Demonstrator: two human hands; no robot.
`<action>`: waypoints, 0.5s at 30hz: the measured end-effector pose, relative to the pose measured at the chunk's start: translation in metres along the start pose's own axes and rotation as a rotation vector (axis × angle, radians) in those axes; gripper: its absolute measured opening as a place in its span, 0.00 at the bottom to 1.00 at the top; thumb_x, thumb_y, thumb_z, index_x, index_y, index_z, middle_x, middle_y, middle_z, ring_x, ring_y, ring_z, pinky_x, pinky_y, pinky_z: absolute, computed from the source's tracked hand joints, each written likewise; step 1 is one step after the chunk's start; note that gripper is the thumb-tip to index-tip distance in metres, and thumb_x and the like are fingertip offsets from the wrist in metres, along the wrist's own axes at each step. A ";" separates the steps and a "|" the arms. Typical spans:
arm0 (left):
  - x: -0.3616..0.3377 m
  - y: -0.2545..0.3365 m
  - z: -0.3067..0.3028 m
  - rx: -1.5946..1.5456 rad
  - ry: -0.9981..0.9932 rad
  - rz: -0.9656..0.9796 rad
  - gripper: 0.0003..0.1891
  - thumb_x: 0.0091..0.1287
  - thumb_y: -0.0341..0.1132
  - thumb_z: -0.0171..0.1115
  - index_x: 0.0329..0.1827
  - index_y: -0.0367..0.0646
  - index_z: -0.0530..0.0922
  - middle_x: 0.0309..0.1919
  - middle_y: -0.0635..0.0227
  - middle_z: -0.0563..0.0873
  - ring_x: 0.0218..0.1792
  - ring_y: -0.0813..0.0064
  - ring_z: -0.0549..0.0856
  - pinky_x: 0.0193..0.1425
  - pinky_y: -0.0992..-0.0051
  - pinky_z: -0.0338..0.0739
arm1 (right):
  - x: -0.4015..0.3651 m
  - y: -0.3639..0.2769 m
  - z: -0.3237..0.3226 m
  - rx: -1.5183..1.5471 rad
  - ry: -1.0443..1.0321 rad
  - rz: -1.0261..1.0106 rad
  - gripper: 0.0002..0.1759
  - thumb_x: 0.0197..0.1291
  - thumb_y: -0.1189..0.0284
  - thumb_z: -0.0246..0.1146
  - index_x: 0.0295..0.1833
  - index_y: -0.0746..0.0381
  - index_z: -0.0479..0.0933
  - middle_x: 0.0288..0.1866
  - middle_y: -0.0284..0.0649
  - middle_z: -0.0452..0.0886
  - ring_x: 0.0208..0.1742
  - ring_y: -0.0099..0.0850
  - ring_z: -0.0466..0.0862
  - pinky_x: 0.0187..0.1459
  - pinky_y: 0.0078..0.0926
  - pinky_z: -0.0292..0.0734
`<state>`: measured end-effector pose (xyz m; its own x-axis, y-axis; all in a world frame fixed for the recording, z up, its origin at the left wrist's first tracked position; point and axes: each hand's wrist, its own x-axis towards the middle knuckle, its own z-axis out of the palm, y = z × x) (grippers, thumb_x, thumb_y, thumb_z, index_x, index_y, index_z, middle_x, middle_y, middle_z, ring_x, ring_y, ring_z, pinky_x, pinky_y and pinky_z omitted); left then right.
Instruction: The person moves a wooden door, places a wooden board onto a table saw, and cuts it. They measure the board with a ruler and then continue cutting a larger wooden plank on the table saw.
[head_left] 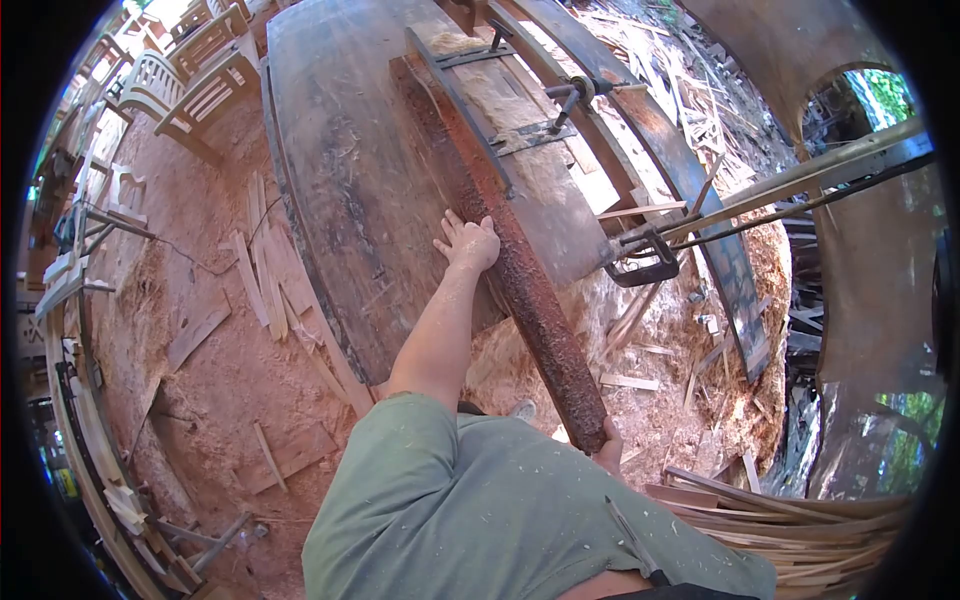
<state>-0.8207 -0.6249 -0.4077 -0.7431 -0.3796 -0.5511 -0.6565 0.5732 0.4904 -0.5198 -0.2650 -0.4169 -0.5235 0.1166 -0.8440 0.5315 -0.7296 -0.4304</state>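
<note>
A long rough plank with reddish-brown, bark-like surface [528, 300] slants over the worn wooden table, its near end sticking out past the table toward my body. My left hand [467, 242] lies beside the plank's left edge with fingers spread over the table, the thumb against the plank. At the near end, my right hand [608, 448] is closed around the plank's lower right corner; most of that hand is hidden. Right of the plank is a metal fence [460, 110] with crossbars, fixed on the sawdust-covered tabletop [350, 150].
A black C-clamp [645, 262] grips at the table's right side, near a long wooden bar [790, 185]. Wooden chairs [190, 85] stand at the upper left. Thin offcuts [265, 260] lie on the sawdust floor; stacked strips [790, 535] are at lower right.
</note>
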 end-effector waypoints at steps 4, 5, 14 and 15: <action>0.004 0.002 -0.005 -0.016 0.005 -0.004 0.34 0.80 0.52 0.33 0.72 0.28 0.68 0.83 0.53 0.38 0.83 0.56 0.38 0.82 0.45 0.36 | 0.005 0.002 0.005 -0.005 0.004 -0.027 0.25 0.74 0.59 0.50 0.63 0.68 0.72 0.59 0.51 0.82 0.57 0.46 0.83 0.60 0.50 0.80; 0.005 0.002 -0.007 -0.012 0.000 -0.005 0.34 0.80 0.52 0.32 0.72 0.29 0.68 0.83 0.53 0.38 0.83 0.56 0.38 0.82 0.46 0.36 | 0.006 0.002 0.008 -0.005 0.020 -0.026 0.25 0.74 0.59 0.50 0.63 0.68 0.72 0.59 0.51 0.82 0.58 0.46 0.83 0.60 0.51 0.79; 0.018 0.006 -0.017 -0.014 -0.004 -0.023 0.34 0.80 0.52 0.33 0.73 0.29 0.67 0.83 0.54 0.38 0.83 0.57 0.38 0.83 0.46 0.36 | 0.010 0.003 0.023 0.016 -0.007 -0.021 0.24 0.75 0.60 0.50 0.64 0.67 0.72 0.61 0.51 0.81 0.59 0.47 0.83 0.62 0.51 0.78; 0.020 0.006 -0.017 -0.015 0.004 -0.025 0.34 0.80 0.52 0.33 0.73 0.29 0.67 0.83 0.55 0.38 0.83 0.57 0.38 0.83 0.46 0.36 | 0.008 0.002 0.028 0.026 -0.006 -0.027 0.24 0.75 0.60 0.50 0.64 0.68 0.72 0.61 0.51 0.81 0.59 0.47 0.83 0.62 0.51 0.78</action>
<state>-0.8415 -0.6415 -0.4041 -0.7272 -0.3967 -0.5601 -0.6764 0.5527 0.4867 -0.5413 -0.2845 -0.4160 -0.5410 0.1324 -0.8305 0.5001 -0.7433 -0.4443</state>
